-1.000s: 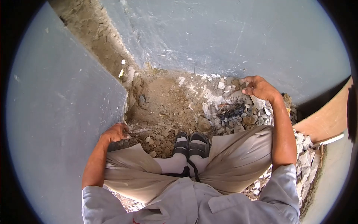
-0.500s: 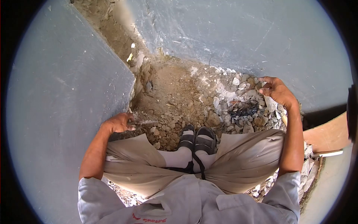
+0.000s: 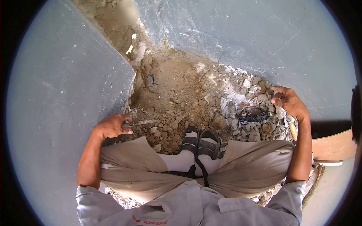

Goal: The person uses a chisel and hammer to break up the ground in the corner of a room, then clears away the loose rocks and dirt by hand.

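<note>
Over rubble (image 3: 230, 109) — left hand (image 3: 111, 126) grips tool (image 3: 145, 122) (metal).

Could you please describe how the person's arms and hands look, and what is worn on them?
The left hand and the right hand are bare, without gloves; no ring or watch shows. The forearms are uncovered. Short grey-blue sleeves end near the elbows, and the shirt bears small red lettering, unreadable.

Walls (image 3: 64, 94): matt blue-grey painted plaster, scuffed and scratched. Ground (image 3: 177, 84): dry brown earth, crumbly and rough. Rubble (image 3: 241, 107): pale grey broken masonry, sharp-edged and dusty. Blade (image 3: 142, 122): dull grey metal, unpolished. Trousers (image 3: 249, 165): beige woven cloth, matt. Sandals (image 3: 198, 141): dark straps, faint sheen. Board (image 3: 333, 145): bare light-brown wood, smooth.
</note>
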A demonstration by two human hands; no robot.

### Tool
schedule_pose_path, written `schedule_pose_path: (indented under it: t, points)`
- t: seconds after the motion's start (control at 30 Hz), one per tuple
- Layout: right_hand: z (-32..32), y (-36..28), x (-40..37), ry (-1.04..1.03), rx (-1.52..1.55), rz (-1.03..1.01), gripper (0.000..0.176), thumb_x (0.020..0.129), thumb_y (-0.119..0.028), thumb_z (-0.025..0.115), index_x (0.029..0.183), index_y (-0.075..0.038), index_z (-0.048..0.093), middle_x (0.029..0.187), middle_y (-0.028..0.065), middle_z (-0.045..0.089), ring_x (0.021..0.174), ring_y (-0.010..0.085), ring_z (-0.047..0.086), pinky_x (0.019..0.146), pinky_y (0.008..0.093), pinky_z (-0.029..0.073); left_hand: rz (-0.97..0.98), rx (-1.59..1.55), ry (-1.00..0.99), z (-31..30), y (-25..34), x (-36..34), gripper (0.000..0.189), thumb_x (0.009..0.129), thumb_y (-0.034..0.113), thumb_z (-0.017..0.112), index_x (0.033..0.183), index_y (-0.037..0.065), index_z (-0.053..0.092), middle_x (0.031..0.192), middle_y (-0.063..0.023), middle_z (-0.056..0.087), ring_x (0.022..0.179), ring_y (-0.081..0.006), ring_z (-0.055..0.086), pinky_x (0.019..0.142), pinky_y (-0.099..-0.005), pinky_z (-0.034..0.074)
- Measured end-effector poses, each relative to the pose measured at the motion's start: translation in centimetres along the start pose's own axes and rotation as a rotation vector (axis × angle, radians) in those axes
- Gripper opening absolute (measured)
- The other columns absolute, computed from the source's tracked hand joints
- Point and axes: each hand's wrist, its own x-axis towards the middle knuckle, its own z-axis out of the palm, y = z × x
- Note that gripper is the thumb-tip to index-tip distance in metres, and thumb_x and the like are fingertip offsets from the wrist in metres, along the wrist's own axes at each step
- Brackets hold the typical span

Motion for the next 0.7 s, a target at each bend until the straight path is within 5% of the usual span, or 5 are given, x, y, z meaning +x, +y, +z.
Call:
schedule_pose_path:
  t: [0.2,0.7]
  points:
    - [0.1,-0.6,0.5,-0.019,-0.048,0.036,0.055,0.085,-0.009,0.075,0.135,0.001,0.055,0.092,0.0088,0.066,0.086,0.0148,0.060,0.079,0.0285,0.050,0.116,0.019,0.049,0.8,-3.0,1.4,0.057,0.082,0.031,0.079,0.125,0.001,0.057,0.111,-0.0243,0.066,0.102,-0.0357,0.065,0.087,-0.0429,0.050]
    - [-0.5,-0.3,0.5,-0.023,-0.090,0.026,0.054,0.085,-0.009,0.073,0.135,0.001,0.055,0.093,0.0092,0.067,0.087,0.0169,0.061,0.083,0.0303,0.049,0.059,-0.028,0.022,-0.1,-1.2,0.5,0.057,0.083,0.027,0.077,0.130,0.001,0.056,0.119,-0.0260,0.064,0.113,-0.0391,0.061,0.095,-0.0433,0.048]
